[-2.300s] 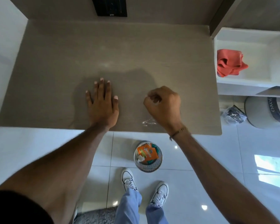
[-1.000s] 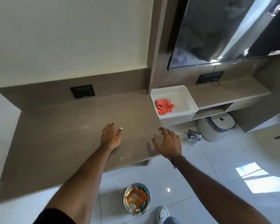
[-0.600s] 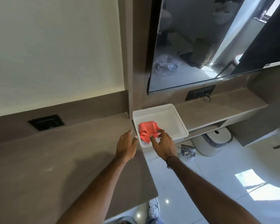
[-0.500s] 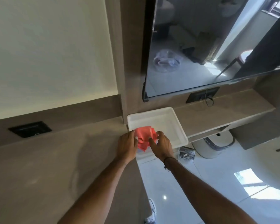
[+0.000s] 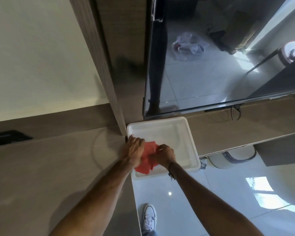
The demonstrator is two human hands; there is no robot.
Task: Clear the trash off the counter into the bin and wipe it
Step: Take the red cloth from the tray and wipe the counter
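A crumpled red cloth [image 5: 146, 161] lies in the near left part of a white tray [image 5: 186, 132], which sits on a lower shelf just right of the brown counter [image 5: 49, 167]. My left hand [image 5: 134, 150] presses down on the cloth's left side, fingers curled over it. My right hand [image 5: 165, 155] pinches the cloth's right side with closed fingers. The bin is out of view.
A dark wall screen [image 5: 220, 57] hangs above the tray. A black socket plate [image 5: 8, 137] is set in the counter's back wall. A round white appliance [image 5: 233, 155] and a small dark wrapper [image 5: 203, 165] sit on the glossy floor to the right.
I turned from the counter's middle to its right end. Both hands left the counter top, reached into the white tray and closed on the red cloth.
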